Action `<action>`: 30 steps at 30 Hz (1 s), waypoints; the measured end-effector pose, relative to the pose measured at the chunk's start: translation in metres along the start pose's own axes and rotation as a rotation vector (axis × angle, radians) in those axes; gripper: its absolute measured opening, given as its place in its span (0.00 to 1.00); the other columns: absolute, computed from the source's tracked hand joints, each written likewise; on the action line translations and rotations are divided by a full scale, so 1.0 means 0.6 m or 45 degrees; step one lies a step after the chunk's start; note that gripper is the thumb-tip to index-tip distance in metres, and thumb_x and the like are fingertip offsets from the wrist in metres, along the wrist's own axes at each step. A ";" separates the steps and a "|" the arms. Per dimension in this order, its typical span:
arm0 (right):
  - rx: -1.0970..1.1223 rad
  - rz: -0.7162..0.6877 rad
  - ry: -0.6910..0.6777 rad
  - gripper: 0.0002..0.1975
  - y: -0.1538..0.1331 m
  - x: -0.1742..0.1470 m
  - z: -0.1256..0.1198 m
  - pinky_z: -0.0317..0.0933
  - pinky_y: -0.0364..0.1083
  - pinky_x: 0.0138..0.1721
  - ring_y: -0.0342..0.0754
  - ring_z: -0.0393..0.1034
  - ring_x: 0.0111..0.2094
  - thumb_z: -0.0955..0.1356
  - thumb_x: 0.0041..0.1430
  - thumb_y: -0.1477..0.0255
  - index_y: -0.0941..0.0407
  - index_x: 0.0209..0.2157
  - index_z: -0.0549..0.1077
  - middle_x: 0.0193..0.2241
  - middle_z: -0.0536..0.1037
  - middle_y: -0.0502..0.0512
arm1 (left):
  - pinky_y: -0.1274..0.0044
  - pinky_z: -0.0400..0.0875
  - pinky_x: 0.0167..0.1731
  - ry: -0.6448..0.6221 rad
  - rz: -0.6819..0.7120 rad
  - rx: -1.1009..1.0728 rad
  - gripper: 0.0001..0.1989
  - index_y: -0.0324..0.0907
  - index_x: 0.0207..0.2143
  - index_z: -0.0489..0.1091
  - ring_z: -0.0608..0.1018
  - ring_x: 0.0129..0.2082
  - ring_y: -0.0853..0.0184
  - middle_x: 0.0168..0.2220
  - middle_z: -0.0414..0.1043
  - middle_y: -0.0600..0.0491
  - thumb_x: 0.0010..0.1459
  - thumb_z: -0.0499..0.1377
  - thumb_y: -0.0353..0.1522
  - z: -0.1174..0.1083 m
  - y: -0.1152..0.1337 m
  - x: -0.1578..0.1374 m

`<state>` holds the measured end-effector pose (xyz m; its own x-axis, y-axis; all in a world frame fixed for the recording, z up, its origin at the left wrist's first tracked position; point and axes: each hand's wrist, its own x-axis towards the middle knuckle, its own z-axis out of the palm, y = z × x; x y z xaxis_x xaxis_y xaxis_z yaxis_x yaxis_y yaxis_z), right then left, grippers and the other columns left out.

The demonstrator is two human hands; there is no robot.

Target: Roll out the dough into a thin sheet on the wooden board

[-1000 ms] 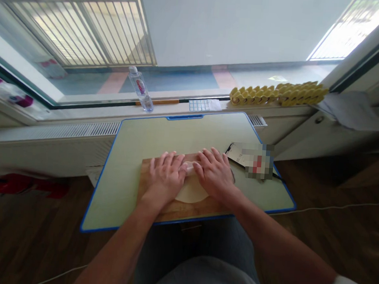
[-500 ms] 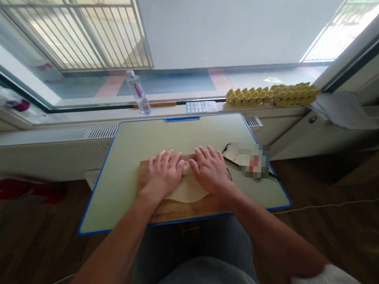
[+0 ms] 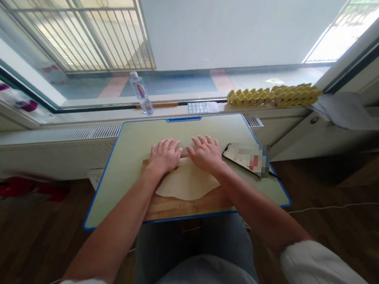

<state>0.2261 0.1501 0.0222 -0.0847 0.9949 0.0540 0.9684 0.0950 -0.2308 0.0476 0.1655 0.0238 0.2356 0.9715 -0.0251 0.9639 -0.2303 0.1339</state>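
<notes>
Your left hand (image 3: pixel 165 154) lies palm down, its fingers stretched forward and slightly parted, and your right hand (image 3: pixel 206 152) mirrors it just beside, the thumbs pointing toward each other with a small gap between. In that gap shows a short length of a pale roller (image 3: pixel 184 160); the rest is hidden under your hands. Nearer to you, the pale dough sheet (image 3: pixel 188 184) lies spread on the wooden board (image 3: pixel 171 210), between your forearms. The board rests on the near part of the blue-edged worktop (image 3: pixel 119 171). Right of your right hand lies a phone (image 3: pixel 238 157), partly blurred out. Beyond the worktop, a clear bottle (image 3: pixel 141 94) stands on the windowsill, left of a yellow scalloped strip (image 3: pixel 273 97).
</notes>
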 end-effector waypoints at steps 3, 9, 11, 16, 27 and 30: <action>-0.011 -0.019 0.023 0.32 0.000 -0.011 -0.002 0.49 0.68 0.68 0.65 0.53 0.71 0.55 0.74 0.53 0.53 0.70 0.64 0.70 0.65 0.59 | 0.52 0.57 0.68 0.009 0.006 -0.013 0.28 0.48 0.68 0.65 0.63 0.71 0.53 0.72 0.61 0.46 0.72 0.45 0.45 0.001 0.001 -0.006; 0.007 -0.106 0.146 0.30 -0.001 -0.129 0.003 0.44 0.62 0.70 0.60 0.52 0.72 0.53 0.76 0.56 0.56 0.68 0.66 0.70 0.66 0.60 | 0.52 0.55 0.69 0.150 0.063 0.027 0.27 0.48 0.67 0.67 0.64 0.70 0.52 0.70 0.64 0.47 0.73 0.44 0.44 0.004 0.036 -0.122; 0.035 -0.115 0.168 0.31 0.000 -0.165 0.007 0.42 0.61 0.71 0.58 0.50 0.73 0.54 0.76 0.55 0.57 0.70 0.63 0.71 0.63 0.60 | 0.52 0.55 0.69 0.167 0.085 0.010 0.27 0.49 0.68 0.67 0.64 0.71 0.52 0.71 0.63 0.49 0.74 0.44 0.44 0.004 0.044 -0.156; 0.067 -0.104 0.184 0.34 0.001 -0.183 0.013 0.37 0.63 0.72 0.58 0.47 0.74 0.56 0.75 0.52 0.58 0.71 0.61 0.73 0.60 0.60 | 0.52 0.55 0.69 0.163 0.098 0.007 0.27 0.50 0.68 0.66 0.63 0.71 0.52 0.72 0.62 0.50 0.74 0.44 0.44 0.005 0.045 -0.171; 0.022 -0.112 0.114 0.32 -0.007 -0.116 -0.001 0.40 0.65 0.71 0.61 0.50 0.72 0.53 0.76 0.53 0.56 0.70 0.64 0.70 0.65 0.59 | 0.55 0.58 0.68 0.139 0.073 0.109 0.27 0.48 0.67 0.68 0.66 0.69 0.53 0.70 0.65 0.47 0.74 0.44 0.45 0.000 0.030 -0.095; 0.014 -0.124 0.116 0.34 -0.007 -0.095 0.000 0.42 0.65 0.70 0.61 0.51 0.72 0.52 0.76 0.51 0.56 0.69 0.64 0.70 0.66 0.60 | 0.56 0.58 0.68 0.114 0.076 0.110 0.27 0.48 0.67 0.67 0.65 0.69 0.53 0.70 0.65 0.47 0.74 0.45 0.44 0.001 0.023 -0.071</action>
<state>0.2266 0.0931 0.0202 -0.1562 0.9739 0.1646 0.9538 0.1920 -0.2311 0.0509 0.1211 0.0264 0.2843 0.9562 0.0695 0.9565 -0.2878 0.0470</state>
